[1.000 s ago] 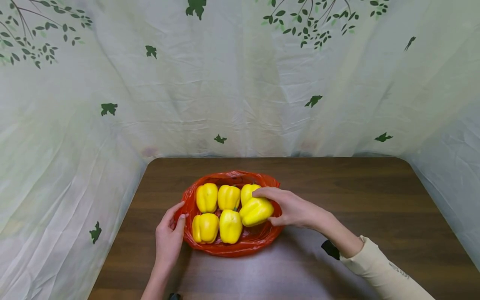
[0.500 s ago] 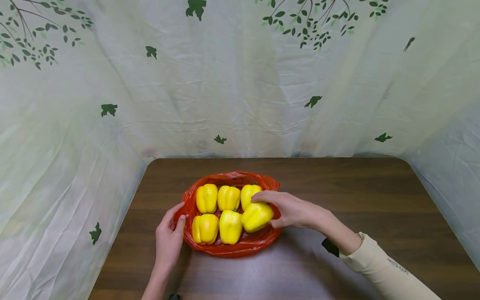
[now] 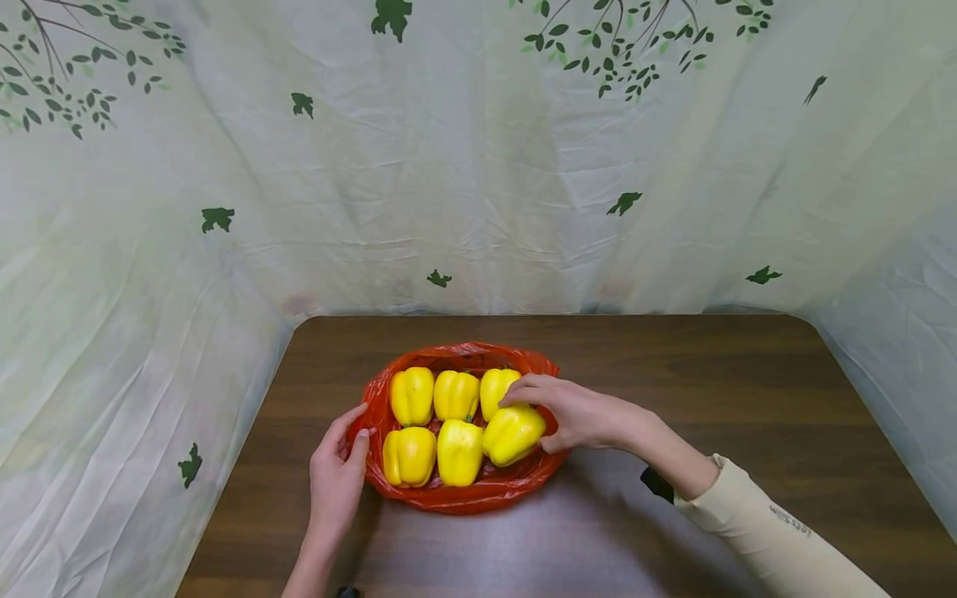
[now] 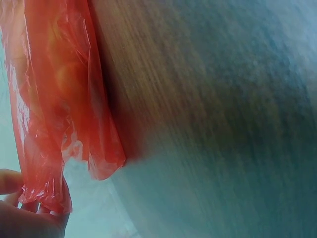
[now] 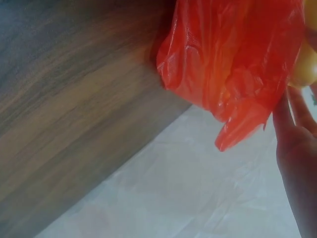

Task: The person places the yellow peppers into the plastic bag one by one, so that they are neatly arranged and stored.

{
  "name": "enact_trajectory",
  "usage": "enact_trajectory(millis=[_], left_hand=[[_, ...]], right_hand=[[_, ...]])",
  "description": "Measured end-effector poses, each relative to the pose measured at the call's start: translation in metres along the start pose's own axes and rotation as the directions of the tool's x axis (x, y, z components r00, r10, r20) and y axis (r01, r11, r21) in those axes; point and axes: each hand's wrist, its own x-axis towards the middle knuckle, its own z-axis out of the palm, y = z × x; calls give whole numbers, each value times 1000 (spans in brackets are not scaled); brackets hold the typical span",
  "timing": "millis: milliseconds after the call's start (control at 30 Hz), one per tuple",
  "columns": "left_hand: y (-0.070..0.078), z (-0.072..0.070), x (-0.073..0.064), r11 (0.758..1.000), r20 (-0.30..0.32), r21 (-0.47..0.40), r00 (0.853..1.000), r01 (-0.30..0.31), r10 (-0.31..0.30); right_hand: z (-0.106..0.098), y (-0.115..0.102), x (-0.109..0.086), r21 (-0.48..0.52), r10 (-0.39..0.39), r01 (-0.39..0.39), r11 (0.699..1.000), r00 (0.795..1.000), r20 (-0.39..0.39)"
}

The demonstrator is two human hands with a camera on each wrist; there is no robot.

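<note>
A red plastic bag [image 3: 456, 497] lies wide open on the table, with several yellow bell peppers inside in two rows. At the front right of the bag, my right hand [image 3: 586, 413] holds a tilted yellow bell pepper [image 3: 514, 435] between its thumb and fingers. This pepper overlaps the far-right pepper [image 3: 497, 389] in the head view. My left hand [image 3: 336, 475] pinches the bag's left rim; the left wrist view shows the gathered red film [image 4: 47, 191] between thumb and fingers. From the right wrist, the held pepper [image 5: 303, 67] shows only partly at the image edge.
The dark brown wooden table [image 3: 710, 390] extends on both sides of the bag. Behind it hangs a pale curtain [image 3: 486, 166] printed with green leaves, which also closes off the left and right sides.
The pepper in my right hand has shifted slightly down toward the front right of the bag and tilted more upright. My left hand and the bag stay in place.
</note>
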Motion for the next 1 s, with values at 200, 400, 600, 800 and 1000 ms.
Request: enact_trajectory(millis=[200, 400, 600, 800, 1000], left_hand=[[-1, 1, 1, 999, -17, -3, 999, -33, 33], [-2, 1, 1, 999, -24, -3, 999, -41, 41], [-3, 1, 1, 999, -33, 10, 998, -44, 44], [-3, 1, 1, 999, -30, 5, 999, -36, 36], [-3, 1, 0, 999, -28, -11, 999, -36, 35]], right_hand=[[-3, -1, 4, -35, -39, 40, 999, 998, 51], [-2, -4, 7, -33, -49, 53, 998, 993, 107], [2, -5, 9, -40, -29, 35, 999, 990, 138], [6, -5, 9, -35, -53, 59, 998, 987, 154], [9, -4, 9, -24, -65, 70, 997, 986, 155]])
